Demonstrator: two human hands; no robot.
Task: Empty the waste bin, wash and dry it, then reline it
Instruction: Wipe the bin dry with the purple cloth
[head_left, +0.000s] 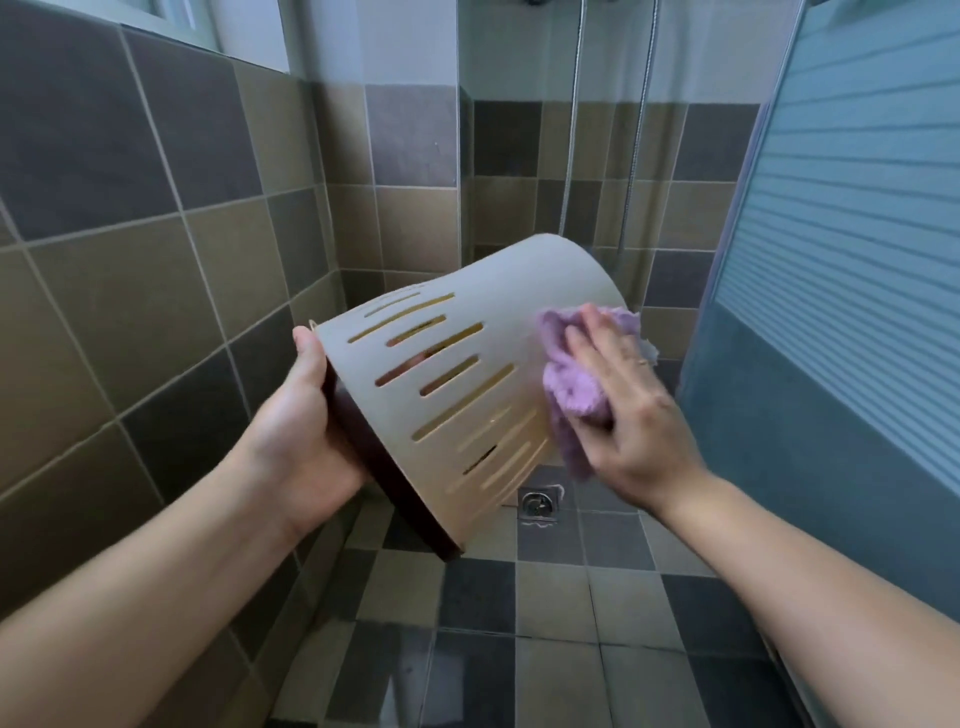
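A cream plastic waste bin (467, 332) with slotted sides is held tilted in the air, its dark-rimmed mouth facing down-left toward me and its base pointing away to the upper right. My left hand (301, 426) grips the bin at its dark rim, thumb on the outside. My right hand (618, 395) presses a purple cloth (566, 384) flat against the bin's outer wall near the base. The bin's inside is hidden apart from glimpses through the slots.
I stand in a tiled shower area. A metal floor drain (539, 503) lies below the bin. Brown and grey tiled walls (156, 260) close in on the left and behind. A frosted glass door (841, 260) stands on the right. A shower hose (571, 130) hangs at the back.
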